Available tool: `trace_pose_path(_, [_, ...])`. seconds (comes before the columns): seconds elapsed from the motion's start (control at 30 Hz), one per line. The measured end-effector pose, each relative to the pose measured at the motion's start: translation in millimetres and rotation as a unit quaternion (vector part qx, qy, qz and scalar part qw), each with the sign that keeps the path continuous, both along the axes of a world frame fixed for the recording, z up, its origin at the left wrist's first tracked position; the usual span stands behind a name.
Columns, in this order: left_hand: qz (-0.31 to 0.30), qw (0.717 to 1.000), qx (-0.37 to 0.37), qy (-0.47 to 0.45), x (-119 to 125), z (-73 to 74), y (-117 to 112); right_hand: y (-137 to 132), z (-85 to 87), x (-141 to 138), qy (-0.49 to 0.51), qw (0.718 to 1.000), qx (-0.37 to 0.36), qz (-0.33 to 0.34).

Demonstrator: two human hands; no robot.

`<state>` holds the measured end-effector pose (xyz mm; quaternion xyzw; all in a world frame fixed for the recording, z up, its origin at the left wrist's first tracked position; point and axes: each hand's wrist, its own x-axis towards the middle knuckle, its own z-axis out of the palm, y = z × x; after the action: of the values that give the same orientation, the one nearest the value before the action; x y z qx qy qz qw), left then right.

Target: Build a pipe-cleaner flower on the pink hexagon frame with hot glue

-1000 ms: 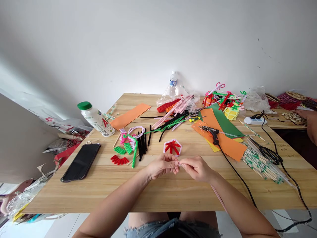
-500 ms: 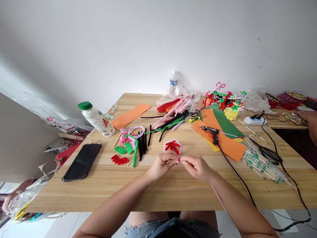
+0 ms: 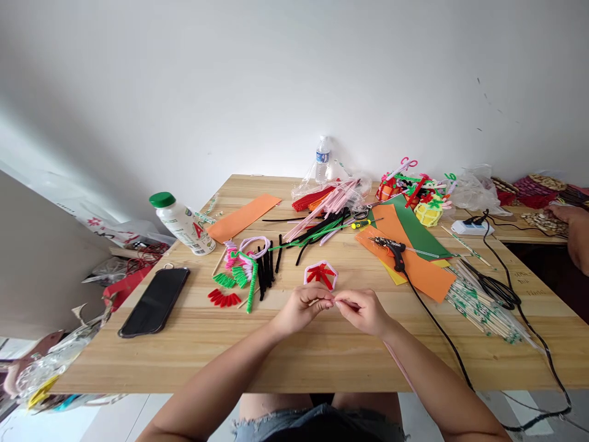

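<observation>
My left hand and my right hand meet fingertip to fingertip above the near middle of the table. Both are closed in a pinch on a pink pipe cleaner, whose long end trails out beneath my right wrist. What lies between the fingertips is mostly hidden. Just beyond my hands lies a hexagon of pale pink pipe cleaner with red spokes. To the left are short black pipe cleaner pieces, a curled green pipe cleaner and a row of red loops.
A phone and a white bottle stand left. A glue gun rests on orange paper, its cord running off the front edge. Scissors lie right near wrapped sticks. Another person's hand is at far right.
My hands stay together in nearly the same place, with only small finger movements. The whole view has shifted slightly.
</observation>
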<state>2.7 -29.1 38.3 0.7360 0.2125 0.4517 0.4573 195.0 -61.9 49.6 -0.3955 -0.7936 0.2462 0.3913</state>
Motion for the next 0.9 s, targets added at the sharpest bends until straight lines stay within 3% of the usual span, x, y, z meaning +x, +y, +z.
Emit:
trace_pose_path(0.23, [-0.034,0.995,-0.08,-0.037,1.8,2.8,-6.1,0.2,2.0,-2.6,0.115,0.979,-0.163,0.033])
trace_pose_path(0.4, [-0.049,0.985,-0.157,-0.056,4.3,4.5,-10.5,0.0,0.8,-4.8,0.157,0.965,-0.208,0.03])
trace_pose_path(0.53, [-0.045,0.961,-0.252,-0.108,8.7,2.0,-12.9,-1.0,-1.2,-6.4,0.178,0.952,-0.247,0.032])
trace_pose_path(0.73, [-0.059,0.891,-0.404,-0.197,15.7,-0.9,-17.1,-0.2,-1.0,-9.8,0.271,0.89,-0.358,0.079])
trace_pose_path(0.9, [-0.043,0.859,-0.449,-0.243,18.4,-0.1,-20.1,3.5,-2.1,-11.1,0.322,0.832,-0.443,0.089])
